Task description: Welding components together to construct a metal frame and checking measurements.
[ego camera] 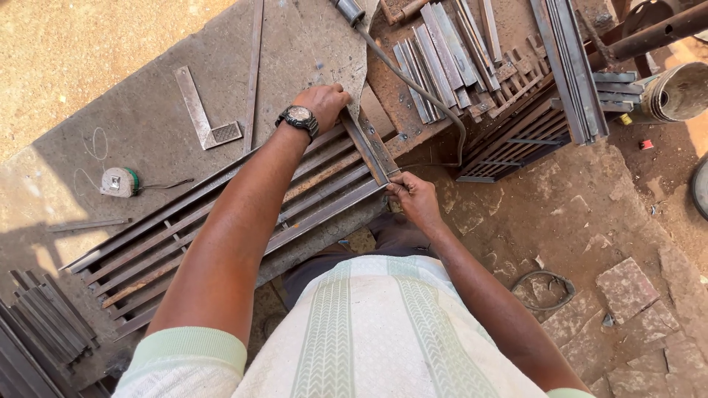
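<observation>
A long grille of parallel steel bars (221,221) lies across a concrete slab (133,125). A short rusty angle-iron piece (371,147) sits crosswise on the grille's right end. My left hand (323,103), with a black wristwatch (299,118) on the wrist, presses down on the far end of that piece. Closed around its near end, at the grille's corner, is my right hand (413,195). Both arms reach forward over my pale green patterned shirt.
A steel try square (203,114) and a tape measure (118,181) lie on the slab. Cut steel strips (442,51) are piled on a rusty table, with a cable (428,96) hanging down. More bars (44,324) lie at lower left. A bucket (675,92) stands at right on broken paving.
</observation>
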